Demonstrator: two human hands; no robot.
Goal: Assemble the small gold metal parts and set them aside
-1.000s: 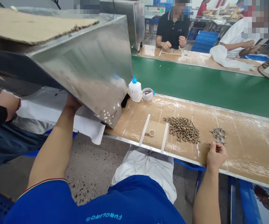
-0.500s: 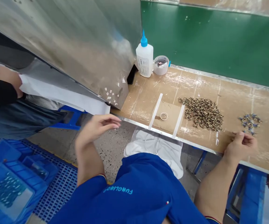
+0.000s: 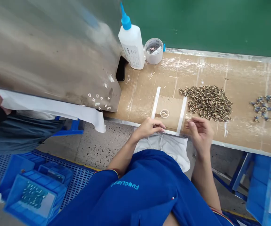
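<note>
At the table [image 3: 241, 133] edge our left hand [image 3: 149, 127] and right hand [image 3: 200, 133] sit half-curled, holding we cannot tell what, so we should take brass pieces [image 3: 208, 102] singly.

1. tabletop [image 3: 243, 78]: brown, streaked with white.
2. glue bottle [image 3: 132, 44]: white, blue cap.
3. pile of small parts [image 3: 207, 102] right of the bottle: speckled gold and dark.
4. shirt [image 3: 145, 194]: blue.
5. crates [image 3: 32, 188]: blue.
</note>
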